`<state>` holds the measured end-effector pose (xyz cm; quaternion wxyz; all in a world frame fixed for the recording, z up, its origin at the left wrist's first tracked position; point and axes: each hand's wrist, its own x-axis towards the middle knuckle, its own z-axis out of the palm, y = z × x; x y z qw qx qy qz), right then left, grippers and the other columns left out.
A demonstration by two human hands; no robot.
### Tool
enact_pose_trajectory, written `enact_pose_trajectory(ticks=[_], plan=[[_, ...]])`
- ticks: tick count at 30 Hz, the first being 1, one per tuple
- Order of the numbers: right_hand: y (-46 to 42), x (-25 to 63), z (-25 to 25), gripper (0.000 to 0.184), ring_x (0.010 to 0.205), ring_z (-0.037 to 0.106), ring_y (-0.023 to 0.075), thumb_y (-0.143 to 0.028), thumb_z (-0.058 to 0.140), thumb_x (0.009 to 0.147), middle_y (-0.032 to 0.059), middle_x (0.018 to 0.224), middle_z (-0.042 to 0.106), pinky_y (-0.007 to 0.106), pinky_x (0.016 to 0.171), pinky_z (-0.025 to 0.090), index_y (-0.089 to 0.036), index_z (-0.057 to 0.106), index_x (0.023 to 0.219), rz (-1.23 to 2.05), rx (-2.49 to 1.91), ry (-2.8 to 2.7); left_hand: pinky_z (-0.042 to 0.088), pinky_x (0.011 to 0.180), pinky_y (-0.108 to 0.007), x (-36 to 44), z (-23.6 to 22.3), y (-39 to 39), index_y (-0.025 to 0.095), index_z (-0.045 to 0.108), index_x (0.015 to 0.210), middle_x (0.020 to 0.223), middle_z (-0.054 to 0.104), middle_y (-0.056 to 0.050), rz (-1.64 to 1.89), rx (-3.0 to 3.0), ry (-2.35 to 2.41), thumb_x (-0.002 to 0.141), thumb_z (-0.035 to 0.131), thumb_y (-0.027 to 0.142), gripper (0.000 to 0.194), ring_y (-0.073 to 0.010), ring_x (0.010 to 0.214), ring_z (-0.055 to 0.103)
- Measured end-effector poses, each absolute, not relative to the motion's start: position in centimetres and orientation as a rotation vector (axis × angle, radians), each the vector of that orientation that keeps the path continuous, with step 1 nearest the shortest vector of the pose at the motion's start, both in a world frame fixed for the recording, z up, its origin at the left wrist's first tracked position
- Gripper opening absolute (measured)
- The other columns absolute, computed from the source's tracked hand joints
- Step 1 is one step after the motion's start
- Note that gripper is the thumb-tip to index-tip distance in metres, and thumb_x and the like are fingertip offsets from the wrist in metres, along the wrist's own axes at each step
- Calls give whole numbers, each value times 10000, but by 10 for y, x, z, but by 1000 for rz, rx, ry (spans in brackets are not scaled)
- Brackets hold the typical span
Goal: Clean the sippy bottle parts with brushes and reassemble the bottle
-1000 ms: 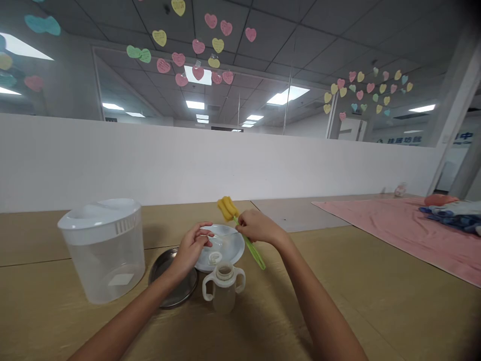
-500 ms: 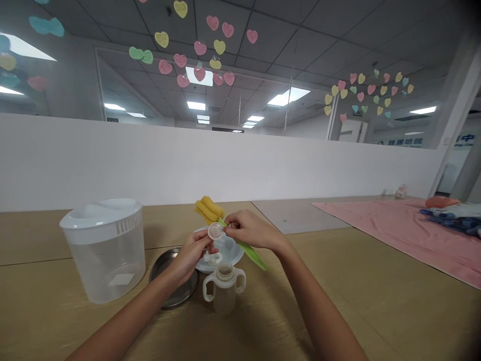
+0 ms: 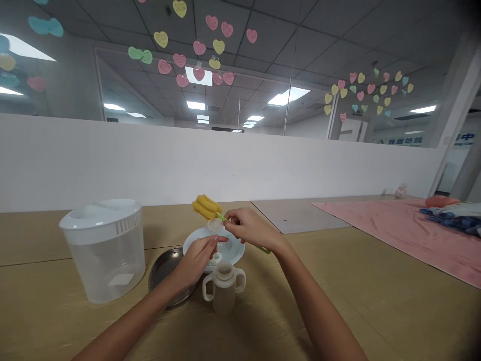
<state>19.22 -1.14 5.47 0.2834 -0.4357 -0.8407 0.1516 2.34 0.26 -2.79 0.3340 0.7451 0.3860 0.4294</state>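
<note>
Head view: I record my right hand [image 3: 246, 226] clamped on the yellow brush [image 3: 206, 206], a clear disc [image 3: 215, 224] by its fingertips. Left hand [image 3: 197, 256] overlaps the bowl [image 3: 189, 241], grip unclear; handled bottle [image 3: 224, 295] nearer than both.

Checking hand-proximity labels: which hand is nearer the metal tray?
Left. The left hand is by the right edge of the metal tray, wrist crossing its rim; the right hand is farther right, across the bowl, holding the brush.
</note>
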Motion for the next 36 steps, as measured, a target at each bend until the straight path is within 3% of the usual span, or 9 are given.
enact_pose_trajectory(ticks=[6, 13, 19, 25, 28, 31, 36], plan=[[-9, 189, 55, 334, 498, 320, 75, -387, 412, 838, -41, 536, 390, 224, 475, 205, -165, 414, 588, 179, -1185, -2189, 311, 499, -222, 19, -25, 18, 92, 671, 908, 509, 369, 43, 1281, 1742, 1033, 724, 457, 565, 551, -114, 521, 392], [-11, 188, 57, 524, 522, 366, 84, -526, 280, 886, -22, 565, 447, 228, 505, 247, -139, 584, 707, 290, -1158, -2182, 353, 527, -214, 10, -21, 21, 117, 667, 874, 508, 405, 47, 1420, 1536, 1042, 727, 498, 538, 477, -104, 513, 417], [-5, 189, 51, 516, 483, 365, 88, -563, 362, 848, -23, 519, 447, 234, 481, 228, -147, 603, 662, 277, -1304, -2398, 425, 650, -257, 13, -12, 13, 140, 617, 601, 646, 610, -43, 1456, 1637, 1031, 726, 470, 523, 428, -169, 679, 550], [-1, 194, 53, 459, 542, 436, 120, -453, 312, 898, 36, 617, 559, 249, 503, 243, -155, 566, 658, -75, -1632, -2211, 446, 726, -292, 14, -10, 11, 129, 688, 898, 733, 657, -56, 1470, 1616, 1040, 723, 507, 534, 477, -189, 751, 585], [1, 199, 54, 439, 580, 478, 139, -441, 311, 896, 57, 670, 594, 249, 504, 248, -157, 584, 701, -145, -1732, -2205, 431, 809, -305, 10, -12, 14, 139, 682, 961, 912, 669, -78, 1583, 1609, 1058, 730, 525, 537, 486, -205, 890, 576], [2, 199, 53, 456, 558, 472, 133, -459, 326, 884, 59, 666, 596, 249, 488, 239, -149, 594, 683, -99, -1752, -2301, 379, 911, -314, 7, -13, 17, 164, 655, 1040, 1072, 628, -74, 1733, 1598, 1063, 757, 519, 516, 472, -207, 1034, 521], [-2, 188, 48, 470, 520, 433, 103, -494, 348, 872, 27, 604, 558, 234, 477, 235, -145, 605, 692, 48, -1536, -2490, 363, 945, -317, 6, -17, 20, 177, 623, 1102, 1106, 571, -71, 1788, 1591, 1051, 800, 478, 489, 458, -190, 1059, 494]])
